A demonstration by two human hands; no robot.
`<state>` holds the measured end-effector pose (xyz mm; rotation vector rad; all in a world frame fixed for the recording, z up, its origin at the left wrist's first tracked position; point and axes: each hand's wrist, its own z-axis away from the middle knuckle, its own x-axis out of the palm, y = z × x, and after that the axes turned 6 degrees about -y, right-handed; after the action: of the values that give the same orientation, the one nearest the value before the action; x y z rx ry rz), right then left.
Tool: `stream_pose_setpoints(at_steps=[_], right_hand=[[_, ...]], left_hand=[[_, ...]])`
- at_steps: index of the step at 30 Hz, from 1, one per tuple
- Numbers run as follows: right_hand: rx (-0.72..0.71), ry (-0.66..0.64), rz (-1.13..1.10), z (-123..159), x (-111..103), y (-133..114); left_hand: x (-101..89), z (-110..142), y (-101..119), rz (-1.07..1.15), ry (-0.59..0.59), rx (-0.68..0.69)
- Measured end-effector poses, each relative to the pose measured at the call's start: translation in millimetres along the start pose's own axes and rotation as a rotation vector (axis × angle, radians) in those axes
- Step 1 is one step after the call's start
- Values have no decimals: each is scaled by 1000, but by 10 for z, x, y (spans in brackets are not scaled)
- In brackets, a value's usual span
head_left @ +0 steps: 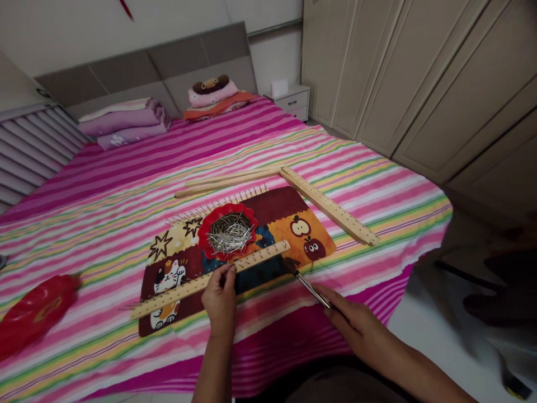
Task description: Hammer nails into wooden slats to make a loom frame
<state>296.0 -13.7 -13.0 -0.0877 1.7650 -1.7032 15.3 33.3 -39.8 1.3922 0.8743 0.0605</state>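
My left hand (220, 298) pinches the near wooden strip (184, 288), a long slat with a row of holes lying slantwise on a patterned mat (289, 224). My right hand (356, 324) is closed round the handle of a small hammer (306, 282), whose head rests near the strip's right end. Just behind the strip sits a red scalloped bowl (229, 232) full of metal nails. Another strip (218, 204) studded with upright nails lies behind the bowl.
Two more wooden strips (329, 207) and a plain one (226, 182) lie farther back on the striped bedspread (104, 224). A red plastic bag (36, 313) sits at the left. Folded bedding (126, 120) is at the headboard; wardrobes (419, 84) stand right.
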Motion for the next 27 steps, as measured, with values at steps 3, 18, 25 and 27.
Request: stream_pose_setpoints(at_steps=[3,18,25,27], right_hand=[[14,23,-55,0,-4,-88],[-129,-159,-103,-681,196,-810],[-141,-200,-24,-656,198,-863],[-113,-180,-23,-581,123,-882]], left_hand=[[19,2,-23,-45,4,115],[30,34,-101,-116,30,299],[10,44,-101,-196,-24,243],[26,34,-111,-183,-6,258]])
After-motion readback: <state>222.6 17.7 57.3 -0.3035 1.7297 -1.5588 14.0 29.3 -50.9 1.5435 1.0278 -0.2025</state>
